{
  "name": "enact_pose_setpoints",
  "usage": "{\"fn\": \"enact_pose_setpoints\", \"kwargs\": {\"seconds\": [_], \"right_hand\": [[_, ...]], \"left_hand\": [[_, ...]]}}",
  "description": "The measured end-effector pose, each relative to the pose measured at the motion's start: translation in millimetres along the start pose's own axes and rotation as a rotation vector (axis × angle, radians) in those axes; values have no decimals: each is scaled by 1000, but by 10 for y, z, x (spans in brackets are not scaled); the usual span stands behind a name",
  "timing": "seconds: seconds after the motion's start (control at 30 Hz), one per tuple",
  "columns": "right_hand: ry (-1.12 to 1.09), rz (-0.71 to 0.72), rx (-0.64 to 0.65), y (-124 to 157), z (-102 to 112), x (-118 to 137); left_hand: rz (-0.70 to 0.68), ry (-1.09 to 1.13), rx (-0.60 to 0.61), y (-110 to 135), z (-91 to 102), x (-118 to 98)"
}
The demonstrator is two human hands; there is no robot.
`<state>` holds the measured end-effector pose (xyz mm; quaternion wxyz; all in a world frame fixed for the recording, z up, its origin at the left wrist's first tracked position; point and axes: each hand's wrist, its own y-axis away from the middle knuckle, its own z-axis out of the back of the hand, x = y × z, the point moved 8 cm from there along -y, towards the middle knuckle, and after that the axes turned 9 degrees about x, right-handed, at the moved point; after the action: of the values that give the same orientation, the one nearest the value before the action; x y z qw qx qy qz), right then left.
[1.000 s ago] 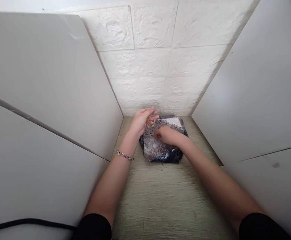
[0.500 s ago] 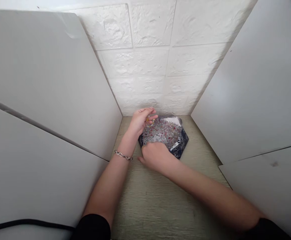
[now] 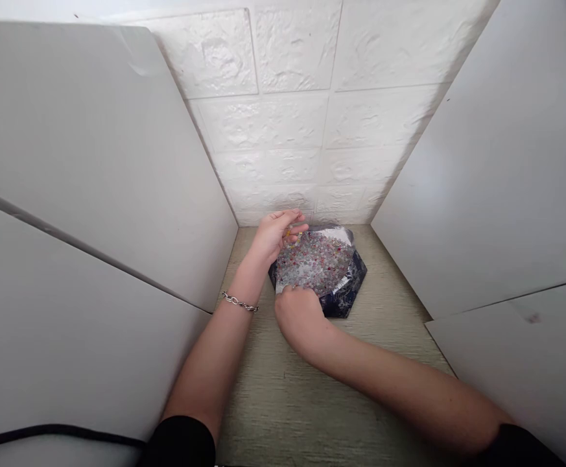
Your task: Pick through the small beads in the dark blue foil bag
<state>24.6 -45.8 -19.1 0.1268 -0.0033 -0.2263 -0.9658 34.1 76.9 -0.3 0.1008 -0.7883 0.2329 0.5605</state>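
Observation:
Many small loose beads point(image 3: 314, 263), clear, pinkish and red, lie heaped on a dark blue patterned hexagonal tray point(image 3: 355, 285) with a white area under the beads. Over its left back edge is my left hand point(image 3: 277, 235), thumb and forefinger pinched. A short strand of yellow and clear beads point(image 3: 290, 238) hangs at its fingers; the thread itself is too fine to see. At the near left edge of the heap, my right hand point(image 3: 302, 318) is curled with knuckles up. Its fingertips are hidden beneath it, so I cannot see what they hold.
A pale wood-grain surface point(image 3: 273, 402) carries the tray. White brick-patterned wall point(image 3: 287, 123) rises behind. Tall pale panels close in on the left point(image 3: 93, 143) and right point(image 3: 506, 162). A black cable point(image 3: 59, 429) runs at lower left.
My right hand has shifted slightly toward me, and its thumb, which stuck out to the left, is now tucked from sight. The left hand has stayed almost still.

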Motion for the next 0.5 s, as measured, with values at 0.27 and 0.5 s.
{"fn": "enact_pose_setpoints", "kwargs": {"seconds": [0.27,0.5], "right_hand": [[102,27,286,107,-32,-80],[-237,229,365,-51,181,-663]], "left_hand": [[49,3,13,11,-44,31],[-7,3,15,51,-120,-45]]}}
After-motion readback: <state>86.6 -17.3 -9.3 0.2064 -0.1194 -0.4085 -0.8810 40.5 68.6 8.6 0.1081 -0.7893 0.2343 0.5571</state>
